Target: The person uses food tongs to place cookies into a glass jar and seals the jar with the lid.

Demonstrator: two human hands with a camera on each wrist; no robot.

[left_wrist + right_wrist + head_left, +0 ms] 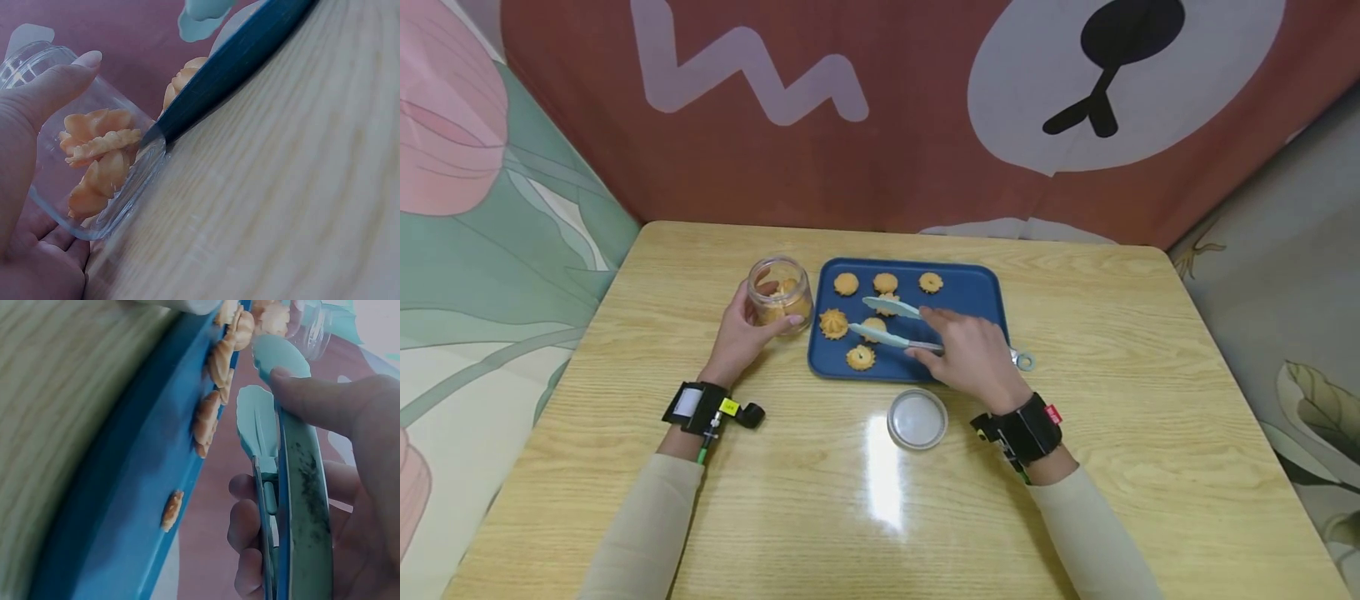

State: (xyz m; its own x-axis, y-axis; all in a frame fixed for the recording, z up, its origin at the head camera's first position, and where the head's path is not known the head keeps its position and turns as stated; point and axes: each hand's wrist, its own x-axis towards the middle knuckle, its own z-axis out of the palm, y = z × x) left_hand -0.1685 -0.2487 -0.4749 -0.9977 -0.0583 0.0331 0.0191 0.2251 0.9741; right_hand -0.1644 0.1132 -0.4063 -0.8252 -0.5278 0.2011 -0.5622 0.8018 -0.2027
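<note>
In the head view, my left hand [739, 335] grips a clear jar [779, 304] just left of the blue tray. Several cookies [103, 147] lie inside the jar. Over the tray [973, 296], my right hand [976, 360] holds pale blue-tipped tongs [883, 337], whose two tips are spread apart. The tips point left above the cookies on the tray, such as the ring-shaped cookie [861, 357] near the front edge. No cookie shows between the tips in the right wrist view, where fingers and thumb wrap the tong arms [306, 500].
A round lid [917, 419] rests on the wooden table [805, 500] in front of the tray. More cookies, among them a star-shaped one [833, 324], lie on the tray's left and middle. A brown printed cloth [910, 167] stands behind the table.
</note>
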